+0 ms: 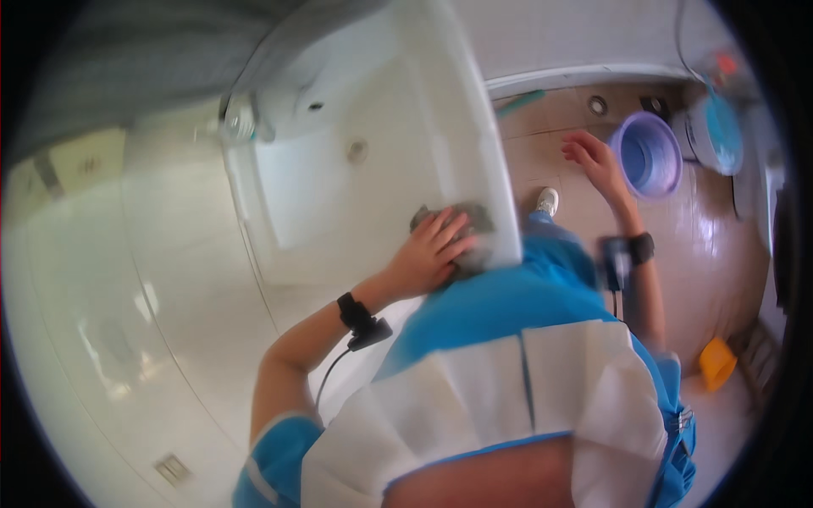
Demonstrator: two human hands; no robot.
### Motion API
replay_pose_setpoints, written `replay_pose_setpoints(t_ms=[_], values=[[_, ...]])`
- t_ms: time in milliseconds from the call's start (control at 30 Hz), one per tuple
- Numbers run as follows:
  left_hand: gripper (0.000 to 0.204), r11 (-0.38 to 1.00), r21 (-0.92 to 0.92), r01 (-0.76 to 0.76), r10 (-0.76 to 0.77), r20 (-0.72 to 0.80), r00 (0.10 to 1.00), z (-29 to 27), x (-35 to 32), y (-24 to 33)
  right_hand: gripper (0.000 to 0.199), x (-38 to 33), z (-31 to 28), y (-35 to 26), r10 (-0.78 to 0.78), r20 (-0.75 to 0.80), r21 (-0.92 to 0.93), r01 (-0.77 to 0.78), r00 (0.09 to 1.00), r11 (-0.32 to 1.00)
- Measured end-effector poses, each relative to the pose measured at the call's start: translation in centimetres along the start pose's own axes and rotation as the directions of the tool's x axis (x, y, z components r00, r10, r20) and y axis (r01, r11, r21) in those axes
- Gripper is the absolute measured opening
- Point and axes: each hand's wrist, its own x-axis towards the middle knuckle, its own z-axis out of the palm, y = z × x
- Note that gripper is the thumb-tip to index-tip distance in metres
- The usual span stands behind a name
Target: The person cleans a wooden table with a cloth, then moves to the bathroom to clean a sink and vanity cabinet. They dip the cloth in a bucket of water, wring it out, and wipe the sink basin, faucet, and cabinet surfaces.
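Note:
A bunched grey cloth (476,218) lies on the near right part of the white bathtub (500,161), close to its rim. My left hand (428,252) is on top of it, fingers bent over the fabric and pressing it against the tub. My right hand (597,165) hangs in the air to the right of the tub, over the tiled floor. Its fingers are loosely curved and apart, with nothing seen in them. A purple bucket (625,157) stands just beyond that hand on its right. The cloth's underside is hidden.
A drain (356,151) and a tap (246,125) are in the tub's far left part. Behind the purple bucket stands a pale bucket with a blue top (721,135). A green strip (520,103) lies by the wall; a yellow container (717,364) is at the right.

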Motion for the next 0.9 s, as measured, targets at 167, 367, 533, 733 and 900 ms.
replay_pose_setpoints(t_ms=[167, 367, 533, 733, 900], values=[[0.05, 0.943, 0.031, 0.33, -0.313, -0.246, 0.917, 1.1, -3.7, 1.0, 0.022, 0.9, -0.1, 0.0, -0.056, 0.113, 0.011, 0.055, 0.992, 0.998], [0.047, 0.666, 0.02, 0.745, -0.609, -0.562, 0.559, 3.0, -14.5, -2.3, 0.032, 3.7, 4.7, -7.4, -0.313, 0.071, -0.034, 0.316, 0.947, 0.948], [0.041, 0.455, -0.036, 0.89, -0.616, -0.734, 0.285, 3.4, -26.3, -6.8, 0.043, 5.3, 9.5, -9.5, -0.51, 0.076, -0.428, 0.49, 0.857, 0.76], [0.039, 0.329, -0.063, 0.942, -0.591, -0.792, 0.153, 2.9, -29.2, -10.7, 0.046, 3.4, 10.6, -10.5, -0.581, 0.117, -0.549, 0.54, 0.805, 0.638], [0.041, 0.526, -0.041, 0.85, -0.56, -0.769, 0.309, 2.4, -24.2, -8.6, 0.047, 4.0, 11.5, -11.1, -0.564, 0.115, -0.601, 0.51, 0.818, 0.616]])
